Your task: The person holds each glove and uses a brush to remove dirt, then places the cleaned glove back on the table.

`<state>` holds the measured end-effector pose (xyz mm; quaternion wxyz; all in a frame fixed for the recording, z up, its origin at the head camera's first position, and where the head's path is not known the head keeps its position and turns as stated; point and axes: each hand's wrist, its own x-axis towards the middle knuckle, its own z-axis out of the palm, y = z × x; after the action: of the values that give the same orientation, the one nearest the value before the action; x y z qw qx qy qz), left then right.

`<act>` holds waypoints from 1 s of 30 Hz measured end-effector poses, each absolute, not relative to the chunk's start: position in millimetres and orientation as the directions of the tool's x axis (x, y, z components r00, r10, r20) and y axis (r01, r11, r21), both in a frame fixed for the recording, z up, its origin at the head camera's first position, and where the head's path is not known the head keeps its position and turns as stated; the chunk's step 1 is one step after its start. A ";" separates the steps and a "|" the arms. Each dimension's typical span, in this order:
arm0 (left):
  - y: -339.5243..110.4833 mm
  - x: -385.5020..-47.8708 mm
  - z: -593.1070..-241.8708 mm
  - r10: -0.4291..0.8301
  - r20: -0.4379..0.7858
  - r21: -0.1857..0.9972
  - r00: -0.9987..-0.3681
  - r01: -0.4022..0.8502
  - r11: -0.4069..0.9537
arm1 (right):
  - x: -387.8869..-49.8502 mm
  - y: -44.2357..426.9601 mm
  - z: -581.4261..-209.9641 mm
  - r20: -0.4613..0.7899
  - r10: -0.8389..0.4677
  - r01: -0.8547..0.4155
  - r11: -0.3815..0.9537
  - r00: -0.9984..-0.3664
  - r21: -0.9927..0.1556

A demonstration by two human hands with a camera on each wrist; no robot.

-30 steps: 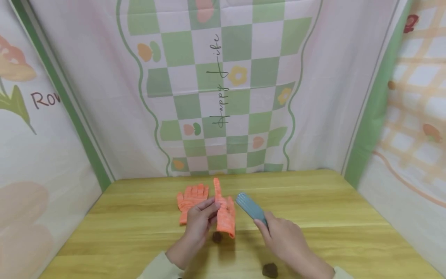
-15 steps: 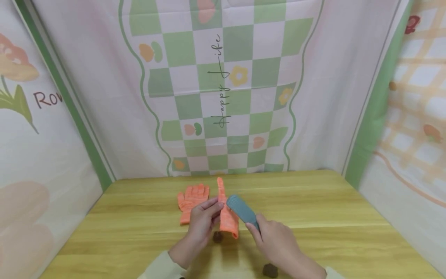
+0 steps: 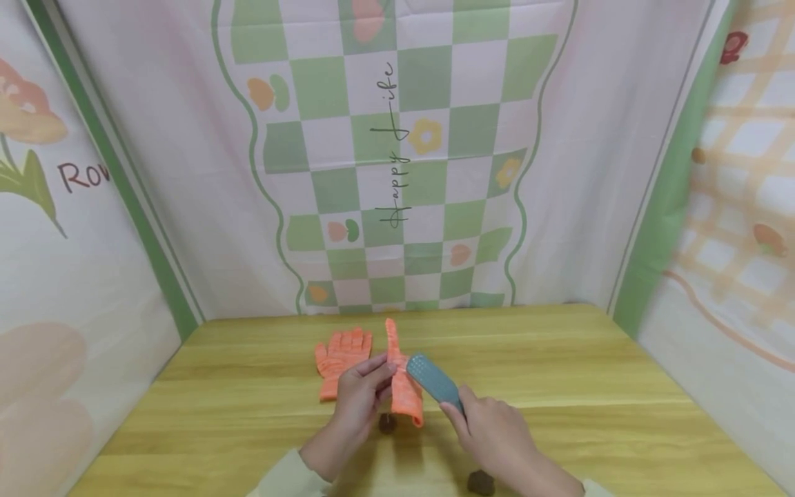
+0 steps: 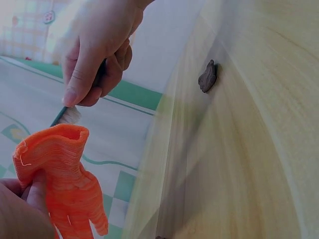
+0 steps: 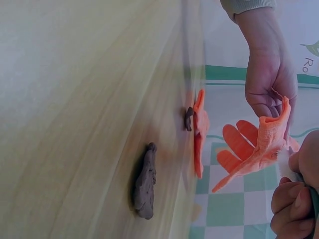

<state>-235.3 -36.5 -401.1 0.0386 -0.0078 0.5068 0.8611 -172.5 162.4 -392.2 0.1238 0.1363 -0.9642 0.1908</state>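
An orange knit glove (image 3: 406, 393) hangs above the table, pinched at one side by my left hand (image 3: 357, 400). My right hand (image 3: 497, 428) grips a blue-grey brush (image 3: 433, 378), whose head meets the glove's side. White bristles (image 4: 70, 116) show in the left wrist view, just past the glove's open cuff (image 4: 62, 133). In the right wrist view the bristles (image 5: 283, 158) touch the glove (image 5: 271, 142), and its fingers spread out away from the hands.
A second orange glove (image 3: 343, 355) lies flat on the wooden table (image 3: 559, 359), behind my left hand. Two dark brown lumps rest on the table: a smaller one (image 3: 388, 423) below the held glove, a larger one (image 3: 481, 482) near the front. Printed curtains surround the table.
Over the last second the brush has moved left from beside the held glove onto it. The held glove and my left hand have shifted slightly right.
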 end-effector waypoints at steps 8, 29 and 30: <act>-38.0 -234.1 -401.3 0.058 -0.048 0.866 -0.997 -0.070 -0.495 | -172.6 168.5 -397.2 0.296 -0.215 -0.306 0.902 -0.931 -0.304; -38.5 -233.3 -400.1 0.060 -0.022 0.877 -0.998 -0.048 -0.478 | -172.4 163.1 -382.7 0.346 -0.197 -0.323 0.877 -0.917 -0.357; -38.1 -233.1 -399.9 0.062 -0.021 0.878 -0.998 -0.048 -0.477 | -171.9 161.7 -382.4 0.340 -0.197 -0.322 0.874 -0.920 -0.364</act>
<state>-233.1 -38.1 -399.9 0.0321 0.0067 0.5105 0.8593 -171.9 161.7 -382.4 0.1476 0.1356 -0.9567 0.2112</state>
